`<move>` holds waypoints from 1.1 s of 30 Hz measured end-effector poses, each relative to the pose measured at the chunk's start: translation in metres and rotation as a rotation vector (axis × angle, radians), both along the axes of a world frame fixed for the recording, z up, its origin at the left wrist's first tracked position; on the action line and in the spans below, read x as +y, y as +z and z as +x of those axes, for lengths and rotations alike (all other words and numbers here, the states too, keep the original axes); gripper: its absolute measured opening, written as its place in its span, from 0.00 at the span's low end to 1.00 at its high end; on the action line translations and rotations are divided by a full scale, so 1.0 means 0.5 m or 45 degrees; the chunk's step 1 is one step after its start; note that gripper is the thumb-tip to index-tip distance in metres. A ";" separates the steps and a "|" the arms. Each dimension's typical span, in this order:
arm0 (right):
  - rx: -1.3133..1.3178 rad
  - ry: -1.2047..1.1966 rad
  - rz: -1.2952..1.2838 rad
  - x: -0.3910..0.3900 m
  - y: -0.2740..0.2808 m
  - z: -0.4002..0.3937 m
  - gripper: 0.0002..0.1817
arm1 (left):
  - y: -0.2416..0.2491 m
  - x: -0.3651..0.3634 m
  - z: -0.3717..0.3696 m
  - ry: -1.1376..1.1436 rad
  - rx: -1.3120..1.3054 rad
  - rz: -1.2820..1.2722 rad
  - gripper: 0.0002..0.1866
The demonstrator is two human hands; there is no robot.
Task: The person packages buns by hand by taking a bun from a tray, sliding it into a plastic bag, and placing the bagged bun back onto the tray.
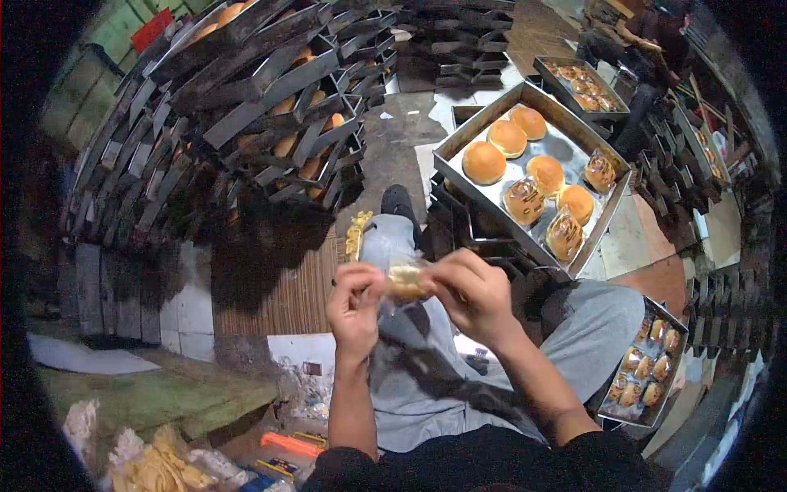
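Between my two hands is a bun in a clear plastic bag [405,283], held up above my lap and a little blurred. My left hand [356,307] has its fingers pinched at the bag's left side. At the right side of the same bag, the fingers and thumb of my right hand [471,291] are closed. Ahead and to the right, a metal tray [459,182] carries several bare round buns [484,162] and some wrapped buns with dark print [564,235].
Tall stacks of dark metal trays [270,98] rise at the left. By my right knee lies a tray of wrapped buns [643,365]; another tray [582,86] sits farther back, near a person [648,49]. An orange tool [291,444] and crumpled yellowish material [156,467] are at lower left.
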State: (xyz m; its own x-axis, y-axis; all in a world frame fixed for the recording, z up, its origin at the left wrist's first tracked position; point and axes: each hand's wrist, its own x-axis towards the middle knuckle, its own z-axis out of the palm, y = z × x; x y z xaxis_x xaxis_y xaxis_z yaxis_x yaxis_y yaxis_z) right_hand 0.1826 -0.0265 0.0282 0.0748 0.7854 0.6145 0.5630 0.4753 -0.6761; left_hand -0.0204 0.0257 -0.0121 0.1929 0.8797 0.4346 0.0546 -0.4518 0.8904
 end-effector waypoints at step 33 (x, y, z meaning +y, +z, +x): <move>1.530 0.186 -0.761 -0.011 -0.178 0.078 0.33 | -0.045 -0.147 0.120 -0.004 0.731 0.326 0.21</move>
State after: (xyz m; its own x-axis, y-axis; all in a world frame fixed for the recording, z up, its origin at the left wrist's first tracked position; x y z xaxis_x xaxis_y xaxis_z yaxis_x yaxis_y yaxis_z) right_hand 0.2217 -0.0318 -0.0606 0.2137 0.9545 -0.2078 -0.5492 -0.0585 -0.8336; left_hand 0.0394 -0.0478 -0.0345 0.4608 0.7604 0.4576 0.4904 -0.6479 0.5829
